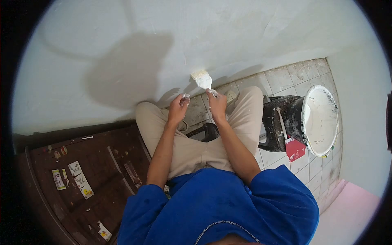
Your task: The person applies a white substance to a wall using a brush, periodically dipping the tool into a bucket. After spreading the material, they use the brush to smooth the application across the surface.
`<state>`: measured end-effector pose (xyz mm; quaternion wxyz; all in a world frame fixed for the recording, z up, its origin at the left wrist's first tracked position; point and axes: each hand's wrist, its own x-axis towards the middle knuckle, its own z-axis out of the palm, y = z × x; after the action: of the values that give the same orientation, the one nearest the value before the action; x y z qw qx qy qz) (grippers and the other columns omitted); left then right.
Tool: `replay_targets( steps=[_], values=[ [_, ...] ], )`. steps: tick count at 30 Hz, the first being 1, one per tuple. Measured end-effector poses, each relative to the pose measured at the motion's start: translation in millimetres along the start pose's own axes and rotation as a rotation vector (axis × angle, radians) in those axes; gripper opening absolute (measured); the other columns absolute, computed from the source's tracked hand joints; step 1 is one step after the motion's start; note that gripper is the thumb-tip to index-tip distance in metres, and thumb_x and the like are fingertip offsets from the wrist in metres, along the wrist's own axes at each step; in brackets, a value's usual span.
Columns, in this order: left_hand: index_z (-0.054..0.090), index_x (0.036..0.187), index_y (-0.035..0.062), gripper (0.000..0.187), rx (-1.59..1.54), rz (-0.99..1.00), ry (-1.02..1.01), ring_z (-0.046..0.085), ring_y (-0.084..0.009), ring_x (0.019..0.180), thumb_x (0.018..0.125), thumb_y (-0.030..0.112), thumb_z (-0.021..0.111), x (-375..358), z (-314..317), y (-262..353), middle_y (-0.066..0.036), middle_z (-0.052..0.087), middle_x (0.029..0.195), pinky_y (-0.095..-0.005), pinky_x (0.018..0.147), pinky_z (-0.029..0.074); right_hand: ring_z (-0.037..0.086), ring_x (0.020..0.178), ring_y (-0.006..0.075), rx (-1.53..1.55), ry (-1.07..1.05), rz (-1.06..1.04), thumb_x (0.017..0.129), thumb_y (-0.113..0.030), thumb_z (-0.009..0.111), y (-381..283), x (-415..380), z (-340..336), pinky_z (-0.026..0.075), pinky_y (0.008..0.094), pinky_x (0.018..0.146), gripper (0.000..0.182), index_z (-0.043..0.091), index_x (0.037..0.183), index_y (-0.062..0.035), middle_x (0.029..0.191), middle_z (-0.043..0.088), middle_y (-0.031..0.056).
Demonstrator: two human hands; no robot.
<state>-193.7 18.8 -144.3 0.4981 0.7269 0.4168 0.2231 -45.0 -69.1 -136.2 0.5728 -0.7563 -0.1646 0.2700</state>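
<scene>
My right hand (217,104) is closed round the handle of a wide paintbrush (203,81). Its pale bristles meet the lower part of the white wall (228,36), or come very close to it. To the left, my left hand (177,109) is raised over my knee with its fingers curled together. White paint marks its fingertips, and whether anything small is between them is hidden. A paint bucket (303,118) with white paint inside stands on the right, its rim coated white. In front of it lies a red-bladed scraper (295,149) with a white-smeared handle.
The bucket rests on a black stool-like support (271,122) beside my right leg. On the left, a dark brown wooden panel (102,175) carries several stickers. Grimy tiles (292,77) cover the floor, and another wall (363,90) rises at right.
</scene>
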Motion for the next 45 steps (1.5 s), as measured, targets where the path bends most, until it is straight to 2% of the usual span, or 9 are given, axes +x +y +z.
replay_targets(
  steps=[4,7,16,22,25,31,38,41,45],
  values=[
    [0.06,0.096,-0.0007,0.02,0.022,-0.015,-0.017,0.062,-0.0226,0.074,0.088,0.018,0.06,0.5,-0.6,7.1,-0.014,0.065,0.082,-0.0333,0.068,0.047,0.038,0.044,0.0074,-0.046,-0.045,0.106,0.088,-0.026,0.064,-4.6,-13.8,-9.3,0.03,0.0293,0.043,0.035,0.063,0.067,0.0018,0.047,0.044,-0.0022],
    [0.06,0.097,-0.0008,0.021,0.029,-0.037,-0.032,0.062,-0.0224,0.074,0.089,0.018,0.06,-0.6,-0.8,9.7,-0.014,0.065,0.081,-0.0332,0.068,0.047,0.048,0.045,0.0161,-0.173,-0.017,0.156,0.087,-0.028,0.062,2.8,-7.2,3.8,0.039,0.0368,0.049,0.035,0.066,0.08,0.0066,0.052,0.056,0.0114],
    [0.061,0.105,-0.0014,0.024,0.007,-0.03,-0.066,0.058,-0.0151,0.074,0.09,0.017,0.059,-1.5,-0.1,-1.1,-0.01,0.065,0.085,-0.0295,0.07,0.046,0.04,0.05,0.0094,0.102,-0.02,-0.034,0.089,-0.026,0.061,-55.1,-27.3,-12.1,0.035,0.0315,0.048,0.035,0.062,0.073,0.0046,0.051,0.048,0.0013],
    [0.056,0.094,-0.0035,0.021,0.0,0.03,-0.009,0.06,-0.0219,0.071,0.089,0.016,0.06,0.0,0.2,2.9,-0.016,0.063,0.08,-0.0332,0.069,0.048,0.037,0.05,0.0048,-0.098,-0.02,0.212,0.088,-0.023,0.064,-5.1,-15.5,6.1,0.027,0.027,0.045,0.032,0.062,0.065,-0.0009,0.052,0.045,-0.0042],
    [0.057,0.095,-0.0036,0.021,0.013,-0.005,-0.035,0.061,-0.0234,0.073,0.088,0.016,0.06,-1.6,-1.8,7.9,-0.016,0.064,0.082,-0.0337,0.07,0.049,0.037,0.05,0.0055,-0.085,0.051,-0.04,0.087,-0.023,0.064,7.2,6.2,22.1,0.027,0.0277,0.045,0.032,0.061,0.063,-0.0009,0.051,0.045,-0.0035],
    [0.057,0.094,-0.003,0.021,0.02,-0.038,-0.05,0.062,-0.0246,0.074,0.088,0.016,0.06,-2.8,-3.9,10.4,-0.016,0.064,0.084,-0.0347,0.069,0.049,0.036,0.053,0.0079,0.187,-0.033,0.007,0.088,-0.024,0.063,-61.0,-29.4,-9.4,0.031,0.0309,0.048,0.033,0.063,0.072,0.005,0.052,0.046,0.0007],
    [0.061,0.104,-0.001,0.025,0.029,-0.041,-0.054,0.054,-0.0142,0.067,0.09,0.02,0.059,1.5,-2.0,3.1,-0.008,0.063,0.079,-0.029,0.066,0.045,0.04,0.044,0.0045,-0.166,0.0,0.054,0.087,-0.022,0.064,12.4,-4.4,9.6,0.025,0.0234,0.041,0.027,0.065,0.069,-0.0023,0.049,0.043,-0.0044],
    [0.06,0.104,-0.0011,0.025,0.04,-0.01,-0.039,0.054,-0.0142,0.068,0.09,0.019,0.059,-1.2,-1.6,2.2,-0.009,0.064,0.08,-0.0292,0.066,0.045,0.041,0.049,0.0143,-0.04,-0.03,0.074,0.088,-0.028,0.061,4.3,12.5,15.1,0.037,0.0359,0.051,0.039,0.061,0.068,0.0064,0.051,0.051,0.0073],
    [0.06,0.104,-0.0007,0.024,-0.006,0.007,-0.04,0.055,-0.0145,0.069,0.09,0.019,0.059,-0.7,-1.1,-6.7,-0.009,0.063,0.079,-0.0294,0.066,0.045,0.034,0.043,0.0034,0.174,-0.014,0.038,0.085,-0.023,0.068,-31.5,-5.7,-12.7,0.021,0.0243,0.04,0.024,0.067,0.073,-0.0015,0.051,0.043,-0.0057]
  ],
)
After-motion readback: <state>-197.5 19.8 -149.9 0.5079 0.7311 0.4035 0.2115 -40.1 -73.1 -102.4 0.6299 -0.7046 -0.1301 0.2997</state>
